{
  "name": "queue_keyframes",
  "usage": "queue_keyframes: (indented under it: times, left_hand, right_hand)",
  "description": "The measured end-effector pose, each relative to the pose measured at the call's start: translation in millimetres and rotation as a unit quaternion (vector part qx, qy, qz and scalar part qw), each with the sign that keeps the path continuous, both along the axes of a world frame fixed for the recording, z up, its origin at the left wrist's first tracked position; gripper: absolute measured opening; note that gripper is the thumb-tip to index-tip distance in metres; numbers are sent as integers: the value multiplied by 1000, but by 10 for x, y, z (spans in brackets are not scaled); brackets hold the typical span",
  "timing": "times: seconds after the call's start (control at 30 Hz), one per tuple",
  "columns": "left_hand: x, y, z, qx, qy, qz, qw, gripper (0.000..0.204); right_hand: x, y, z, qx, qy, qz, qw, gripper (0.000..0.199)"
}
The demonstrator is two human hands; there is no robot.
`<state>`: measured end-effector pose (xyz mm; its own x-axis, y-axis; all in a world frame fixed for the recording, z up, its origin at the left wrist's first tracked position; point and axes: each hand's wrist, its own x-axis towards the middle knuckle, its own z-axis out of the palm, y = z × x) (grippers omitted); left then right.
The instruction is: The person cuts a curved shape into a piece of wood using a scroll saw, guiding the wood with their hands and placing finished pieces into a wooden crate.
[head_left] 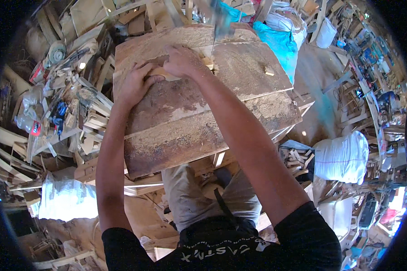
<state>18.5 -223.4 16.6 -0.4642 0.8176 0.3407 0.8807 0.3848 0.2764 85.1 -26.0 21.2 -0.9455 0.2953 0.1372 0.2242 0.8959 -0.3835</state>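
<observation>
The person is standing at a rough wooden bench (199, 131) whose top is made of wide boards coated in sawdust, and both forearms are reaching up from the lower edge of the view toward the far part of that top. The left hand (134, 83) is lying palm down near the far left corner of the bench, its fingers curling over the near end of a small curved piece of wood (162, 73) and pressing it against the boards. The right hand (182, 61) is resting just beside the left one, toward the far edge, closed over the other end of the same piece, so that the piece is lying between the two hands and touching the bench top. A narrow saw blade (214, 45) is standing upright just to the right of the right hand, rising out of the far edge of the bench into a blurred blue-grey machine part (221, 20); whether the piece is touching the blade cannot be told. A small wood offcut (269, 71) is lying near the right edge of the bench. White sacks (341, 158) and loose wood scraps (88, 122) are lying on the floor around the bench
</observation>
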Motion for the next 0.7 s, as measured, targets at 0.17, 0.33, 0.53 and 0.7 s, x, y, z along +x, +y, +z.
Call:
queue_keyframes:
  times: [0.17, 0.33, 0.53, 0.7]
  left_hand:
    - [94, 17, 97, -26, 18, 16, 999, 49]
    - [68, -3, 65, -4, 24, 13, 1000, 46]
    - [44, 36, 54, -8, 27, 18, 999, 50]
    - [48, 10, 60, -8, 64, 21, 998, 50]
  right_hand:
    - [4, 6, -17, -3, 4, -6, 1000, 68]
    - [-27, -17, 22, -8, -9, -1, 1000, 70]
    - [-47, 53, -35, -32, 22, 13, 999, 71]
    - [-44, 22, -17, -16, 8, 24, 1000, 72]
